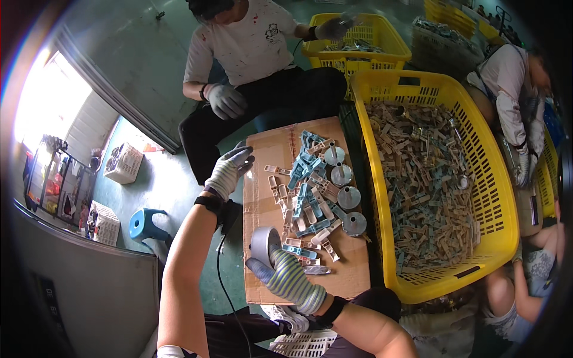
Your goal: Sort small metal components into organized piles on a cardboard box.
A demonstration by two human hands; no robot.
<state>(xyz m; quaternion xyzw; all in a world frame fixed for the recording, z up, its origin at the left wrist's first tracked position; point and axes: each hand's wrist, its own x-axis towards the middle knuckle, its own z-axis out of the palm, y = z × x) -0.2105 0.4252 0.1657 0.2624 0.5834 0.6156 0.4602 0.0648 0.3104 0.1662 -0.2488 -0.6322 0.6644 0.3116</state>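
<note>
My left hand, in a striped knit glove, is raised beside the left edge of a cardboard box, its fingers stretched out and holding nothing. Low on the box, my right hand, in a similar glove, grips a grey ring-shaped piece that looks like a roll of tape. Right of that ring lies a heap of blue and beige plastic clips. Several round silver metal discs, some with thin stems, line the heap's right side. A small silvery piece sits near my right fingers.
A large yellow basket full of similar clips stands at the right. A co-worker sits across the box, near another yellow basket; others sit at the right. A blue stool stands left. A black cable hangs by my left arm.
</note>
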